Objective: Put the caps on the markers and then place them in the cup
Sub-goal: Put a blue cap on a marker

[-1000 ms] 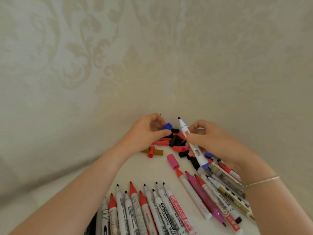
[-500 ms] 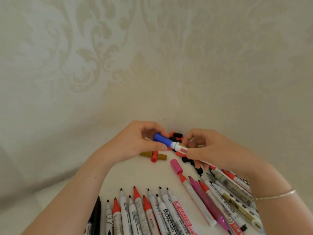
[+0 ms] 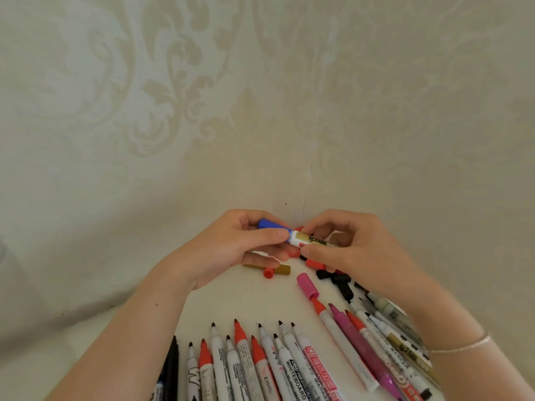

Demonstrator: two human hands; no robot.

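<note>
A blue cap (image 3: 270,224) tops the white marker (image 3: 308,240) with its gold band. Nearby lie a pink cap (image 3: 307,285), a red cap (image 3: 268,272), black caps (image 3: 341,285). Cream damask wallpaper (image 3: 179,91) behind.

Soft, even, dim light; wide-angle bending at slightly blurred edges.

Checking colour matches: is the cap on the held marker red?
No, the cap that the left hand holds on the marker is blue.
</note>
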